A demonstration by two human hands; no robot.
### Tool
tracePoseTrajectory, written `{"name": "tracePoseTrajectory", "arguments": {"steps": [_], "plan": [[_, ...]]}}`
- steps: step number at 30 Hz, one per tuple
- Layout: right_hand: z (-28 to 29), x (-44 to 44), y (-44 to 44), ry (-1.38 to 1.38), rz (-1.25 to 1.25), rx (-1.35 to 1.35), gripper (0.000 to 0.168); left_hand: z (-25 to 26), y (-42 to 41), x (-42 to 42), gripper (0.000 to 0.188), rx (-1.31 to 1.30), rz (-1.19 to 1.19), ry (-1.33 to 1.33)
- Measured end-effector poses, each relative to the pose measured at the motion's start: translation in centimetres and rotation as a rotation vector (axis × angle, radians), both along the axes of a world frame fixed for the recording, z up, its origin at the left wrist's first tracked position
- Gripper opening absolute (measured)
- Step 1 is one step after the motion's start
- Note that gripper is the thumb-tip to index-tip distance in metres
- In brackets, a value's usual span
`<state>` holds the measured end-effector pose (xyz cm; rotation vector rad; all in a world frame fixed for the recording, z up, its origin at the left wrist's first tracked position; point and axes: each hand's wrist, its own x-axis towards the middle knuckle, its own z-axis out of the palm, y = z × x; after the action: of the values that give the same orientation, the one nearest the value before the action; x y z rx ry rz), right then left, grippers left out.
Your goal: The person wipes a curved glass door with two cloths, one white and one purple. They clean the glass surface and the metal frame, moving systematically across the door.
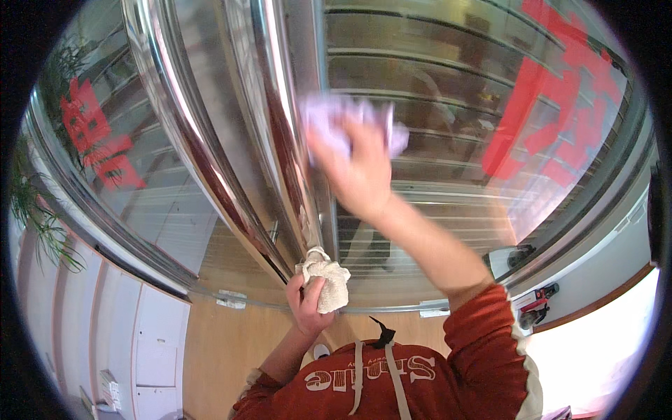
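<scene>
A glass door (409, 231) with red lettering stands before me, with two long polished metal handle bars running up it. My right hand (362, 173) is raised, its fingers on a light purple cloth (328, 118) that lies at the glass beside the right-hand bar (278, 105); both are blurred. Lower down, my left hand (311, 307) grips a cream-coloured cloth (332, 294) around or near the lower end of the bars. The left-hand bar (194, 115) slants down towards that hand.
White cabinets (157, 336) line the lower left, near a green plant (47, 231). Metal fittings (231, 300) sit at the door's bottom edge, above a wood-coloured floor (210, 357). Red lettering (562, 105) is on the right glass. Small objects lie at the right by a wall.
</scene>
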<state>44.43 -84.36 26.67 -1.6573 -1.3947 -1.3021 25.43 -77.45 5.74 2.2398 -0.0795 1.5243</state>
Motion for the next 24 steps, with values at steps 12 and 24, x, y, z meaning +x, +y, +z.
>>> {"name": "tracePoseTrajectory", "arguments": {"steps": [12, 24], "plan": [[-32.1, 1.8, -13.8, 0.818, -0.245, -0.769, 0.029, -3.2, 0.9, -1.0, 0.055, -0.072, 0.021, 0.103], [-18.1, 3.6, -9.2, -0.002, -0.083, -0.084, 0.043, -2.2, -0.6, 1.7, 0.046, 0.072, -0.169, 0.171]]}}
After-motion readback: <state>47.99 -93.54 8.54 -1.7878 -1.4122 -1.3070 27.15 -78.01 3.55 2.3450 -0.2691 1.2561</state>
